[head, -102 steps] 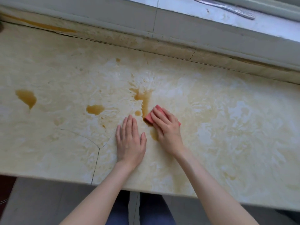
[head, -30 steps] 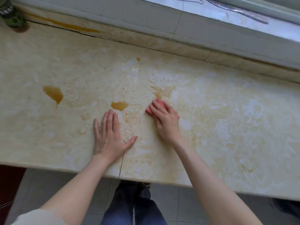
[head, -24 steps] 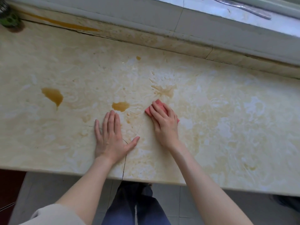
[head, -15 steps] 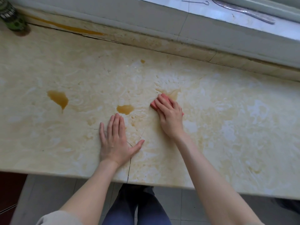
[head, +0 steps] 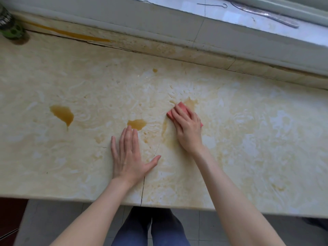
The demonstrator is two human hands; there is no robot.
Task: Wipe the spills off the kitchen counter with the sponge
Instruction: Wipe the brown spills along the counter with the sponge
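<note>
A pink sponge (head: 179,108) lies flat on the cream marble counter (head: 266,132), pressed down under my right hand (head: 188,129). Only its far corner and edges show past my fingers. A faint brown smear (head: 191,103) sits just beyond the sponge. A brown puddle (head: 137,124) lies at the fingertips of my left hand (head: 129,157), which rests flat and spread on the counter. A larger brown puddle (head: 62,114) lies farther left. A small drop (head: 155,70) sits near the back.
A crack (head: 142,189) runs through the counter to its front edge beside my left wrist. A green bottle (head: 10,27) stands at the back left corner. A grey ledge and windowsill (head: 230,16) with a metal hook run along the back. Brown liquid (head: 71,34) lines the back seam.
My right hand pushed the sponge away from me over the middle spill, which has shrunk from a dark streak to a faint smear. My left hand shifted left and stays flat.
</note>
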